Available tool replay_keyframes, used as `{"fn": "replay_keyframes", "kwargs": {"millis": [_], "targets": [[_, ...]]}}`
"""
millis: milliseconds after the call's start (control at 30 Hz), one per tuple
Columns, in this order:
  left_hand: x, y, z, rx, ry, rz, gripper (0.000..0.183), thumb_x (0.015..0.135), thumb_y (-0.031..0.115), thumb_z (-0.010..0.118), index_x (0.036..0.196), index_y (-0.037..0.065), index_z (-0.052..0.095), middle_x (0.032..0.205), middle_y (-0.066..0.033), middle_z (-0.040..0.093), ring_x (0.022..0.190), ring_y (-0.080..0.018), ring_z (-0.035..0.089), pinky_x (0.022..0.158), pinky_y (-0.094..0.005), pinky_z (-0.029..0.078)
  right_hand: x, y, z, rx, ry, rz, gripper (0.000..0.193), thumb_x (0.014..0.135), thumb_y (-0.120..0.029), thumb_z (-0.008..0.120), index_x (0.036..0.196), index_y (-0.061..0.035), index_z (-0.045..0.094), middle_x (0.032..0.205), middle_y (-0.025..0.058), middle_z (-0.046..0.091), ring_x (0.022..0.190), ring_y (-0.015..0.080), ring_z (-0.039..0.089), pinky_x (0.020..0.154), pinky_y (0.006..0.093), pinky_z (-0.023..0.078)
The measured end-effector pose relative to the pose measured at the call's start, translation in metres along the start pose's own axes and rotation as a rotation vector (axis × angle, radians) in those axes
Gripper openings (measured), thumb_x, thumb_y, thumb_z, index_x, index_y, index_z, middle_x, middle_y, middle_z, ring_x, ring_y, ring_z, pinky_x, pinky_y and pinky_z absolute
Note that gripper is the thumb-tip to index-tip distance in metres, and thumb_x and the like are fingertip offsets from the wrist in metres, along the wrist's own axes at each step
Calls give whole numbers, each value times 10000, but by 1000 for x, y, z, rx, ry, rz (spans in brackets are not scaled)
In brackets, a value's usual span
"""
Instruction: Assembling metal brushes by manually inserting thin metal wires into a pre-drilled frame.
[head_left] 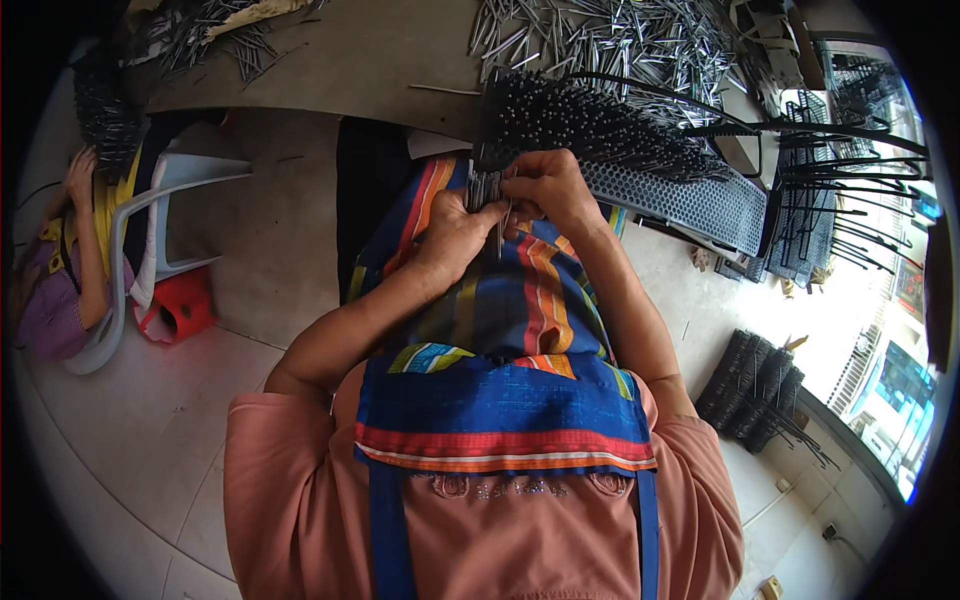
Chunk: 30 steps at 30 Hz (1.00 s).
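Observation:
My left hand [455,235] is closed around a small bundle of thin grey metal rods [485,190], held upright above my lap. My right hand [553,188] meets the bundle from the other side, its thumb and fingers pinched at the rods' edge; whether a single rod sits in that pinch is too small to tell. Just beyond my right hand, a perforated metal rack [690,205] slants off the table edge. Many dark rods [600,125] stand packed in its holes, while the holes along its near side show bare.
Loose rods [620,45] lie heaped on the table [380,60] behind the rack. Black hooked wire racks [840,190] jut out at right. Dark bundles [755,385] stand on the floor. At left, a person [80,240] sits by a pale chair [125,240] and red stool [180,310].

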<state>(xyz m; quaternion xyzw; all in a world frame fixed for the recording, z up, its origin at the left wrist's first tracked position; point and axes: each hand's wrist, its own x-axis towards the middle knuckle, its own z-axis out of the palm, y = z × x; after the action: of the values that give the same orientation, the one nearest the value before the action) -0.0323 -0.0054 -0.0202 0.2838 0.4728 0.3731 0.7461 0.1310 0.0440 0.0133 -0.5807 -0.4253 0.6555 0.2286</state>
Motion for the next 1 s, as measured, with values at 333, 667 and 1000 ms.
{"fn": "replay_keyframes", "kwargs": {"millis": [333, 667, 1000], "targets": [[2, 4, -20, -223, 135, -281, 112, 888, 61, 642, 990, 20, 666, 817, -111, 707, 668, -177, 686, 556, -295, 539, -9, 7, 5, 174, 424, -480, 75, 826, 48, 684, 882, -1, 695, 760, -28, 642, 696, 21, 544, 632, 167, 422], [-6, -11, -21, -112, 78, -142, 130, 856, -6, 625, 969, -21, 687, 843, -131, 723, 685, -197, 698, 585, -295, 537, -2, -2, 5, -246, 569, -844, 109, 776, 69, 712, 869, 16, 692, 776, 32, 631, 679, 62, 565, 602, 204, 432], [-5, -4, -21, -241, 132, -164, 90, 831, -19, 659, 915, -23, 691, 833, -133, 725, 673, -206, 698, 582, -300, 542, 8, -8, 17, -707, 616, -790, 105, 748, -6, 735, 844, -43, 716, 738, 84, 630, 596, 194, 621, 551, 273, 463]]}}
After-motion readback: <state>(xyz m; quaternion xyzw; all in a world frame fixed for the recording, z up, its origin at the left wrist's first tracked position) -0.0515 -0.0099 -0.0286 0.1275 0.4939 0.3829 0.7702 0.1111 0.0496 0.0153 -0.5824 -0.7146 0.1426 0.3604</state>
